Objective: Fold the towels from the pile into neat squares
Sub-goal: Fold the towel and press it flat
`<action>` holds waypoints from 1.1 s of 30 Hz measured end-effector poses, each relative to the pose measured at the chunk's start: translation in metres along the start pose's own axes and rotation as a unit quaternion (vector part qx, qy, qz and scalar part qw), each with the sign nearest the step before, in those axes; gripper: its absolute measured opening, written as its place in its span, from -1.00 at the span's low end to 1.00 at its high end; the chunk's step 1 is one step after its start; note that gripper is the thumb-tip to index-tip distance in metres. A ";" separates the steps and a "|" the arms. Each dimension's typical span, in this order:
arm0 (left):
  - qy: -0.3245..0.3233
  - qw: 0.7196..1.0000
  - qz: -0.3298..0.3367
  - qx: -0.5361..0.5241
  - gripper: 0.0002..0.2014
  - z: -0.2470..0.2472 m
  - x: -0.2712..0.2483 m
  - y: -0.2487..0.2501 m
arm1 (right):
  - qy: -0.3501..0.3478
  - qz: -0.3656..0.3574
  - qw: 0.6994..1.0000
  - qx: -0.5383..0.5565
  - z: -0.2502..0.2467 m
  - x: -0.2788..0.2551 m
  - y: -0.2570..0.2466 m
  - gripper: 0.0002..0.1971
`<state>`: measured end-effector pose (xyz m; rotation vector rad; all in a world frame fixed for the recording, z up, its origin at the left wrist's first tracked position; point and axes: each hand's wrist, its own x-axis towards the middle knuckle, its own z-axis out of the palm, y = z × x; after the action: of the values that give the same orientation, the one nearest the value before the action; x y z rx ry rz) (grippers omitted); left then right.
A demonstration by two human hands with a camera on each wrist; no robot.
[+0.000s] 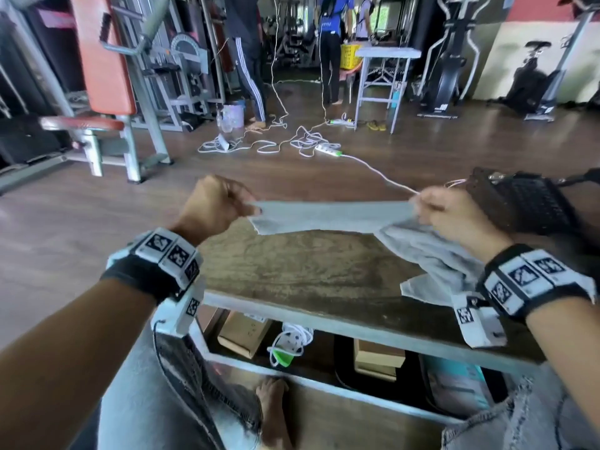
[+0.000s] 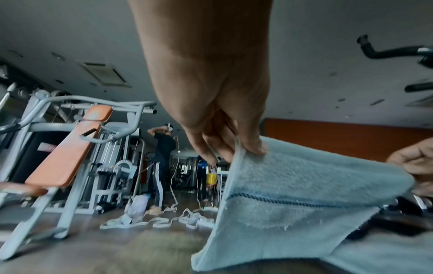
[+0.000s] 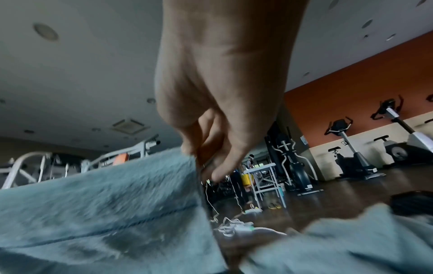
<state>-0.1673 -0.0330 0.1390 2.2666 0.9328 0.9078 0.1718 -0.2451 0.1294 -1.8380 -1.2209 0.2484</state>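
Note:
A pale blue-grey towel hangs stretched between both hands above the wooden table. My left hand pinches its left top corner; in the left wrist view the thumb and fingers clamp the hem of the towel, which has a dark stitched stripe. My right hand pinches the right top corner, shown in the right wrist view as fingers on the towel edge. More pale towel cloth lies crumpled on the table under my right wrist.
A black bag sits at the table's far right. Boxes and a white cable coil lie on the shelf under the table. White cables and power strips sprawl on the floor ahead. Gym machines and standing people are further back.

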 end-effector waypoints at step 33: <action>-0.179 0.952 -0.164 0.188 -0.81 0.130 0.018 -0.127 | -0.181 0.065 0.958 -0.214 0.129 0.047 0.121 -0.90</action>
<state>-0.1118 0.0335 -0.0222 2.3655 1.3406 0.1730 0.1975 -0.1490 -0.0240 -2.3263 -1.4914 0.4351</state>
